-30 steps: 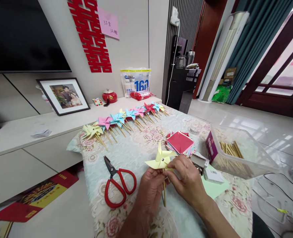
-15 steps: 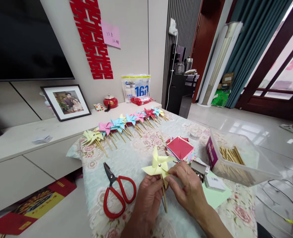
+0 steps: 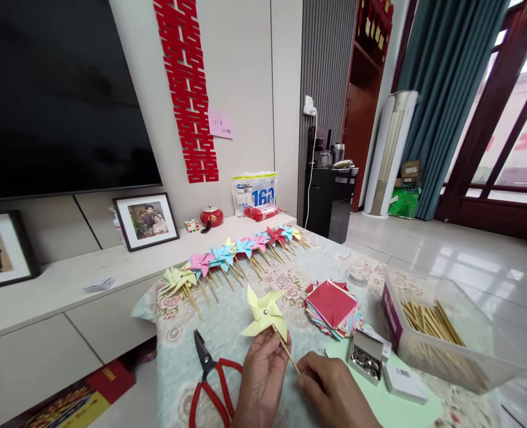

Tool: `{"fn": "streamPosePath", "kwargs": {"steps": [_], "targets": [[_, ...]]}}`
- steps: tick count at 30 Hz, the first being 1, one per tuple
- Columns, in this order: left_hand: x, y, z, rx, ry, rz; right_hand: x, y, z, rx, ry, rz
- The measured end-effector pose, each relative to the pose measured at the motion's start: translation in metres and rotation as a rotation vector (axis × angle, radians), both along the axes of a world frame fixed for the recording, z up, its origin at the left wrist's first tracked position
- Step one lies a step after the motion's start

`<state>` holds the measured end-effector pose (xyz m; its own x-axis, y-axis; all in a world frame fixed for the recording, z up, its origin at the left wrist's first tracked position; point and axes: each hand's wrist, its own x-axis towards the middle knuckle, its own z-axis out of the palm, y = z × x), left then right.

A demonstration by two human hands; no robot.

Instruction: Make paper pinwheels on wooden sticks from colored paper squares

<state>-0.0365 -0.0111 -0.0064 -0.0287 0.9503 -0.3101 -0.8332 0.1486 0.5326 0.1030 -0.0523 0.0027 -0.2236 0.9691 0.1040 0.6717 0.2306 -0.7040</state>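
Note:
My left hand [image 3: 260, 380] pinches a pale yellow paper pinwheel [image 3: 263, 313] just under its head, where a metal pin sits at the centre. Its thin wooden stick [image 3: 289, 354] runs down to the right, and my right hand [image 3: 335, 393] grips the lower end. Both hands hover low over the flowered tablecloth [image 3: 241, 297]. Red-handled scissors [image 3: 210, 386] lie just left of my left hand.
A row of finished coloured pinwheels [image 3: 232, 255] lies along the table's far edge. A stack of coloured paper squares [image 3: 332, 307], a small box of metal pins [image 3: 365, 358] and a clear tub of wooden sticks [image 3: 428, 333] sit to the right. A low cabinet [image 3: 67, 285] stands left.
The camera has tilted upward, so everything sits lower in view. The pinwheel has turned to face me, and my right hand has slid down from its head to the stick's lower end.

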Motion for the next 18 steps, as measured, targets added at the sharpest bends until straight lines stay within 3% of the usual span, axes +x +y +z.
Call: {"fn": "streamPosePath", "kwargs": {"steps": [6, 12, 15, 18], "targets": [[0.019, 0.009, 0.005, 0.102, -0.059, -0.047, 0.01, 0.009, -0.013, 0.11, -0.031, -0.095], [0.02, 0.014, -0.011, 0.05, -0.046, -0.099, 0.023, 0.013, -0.022, 0.215, 0.02, -0.095], [0.024, 0.019, -0.017, 0.011, 0.102, -0.107, 0.022, 0.017, -0.003, 0.256, 0.075, -0.124], [0.034, 0.026, -0.024, 0.031, 0.24, -0.116, 0.022, 0.038, 0.035, 0.307, 0.121, -0.168]]}}
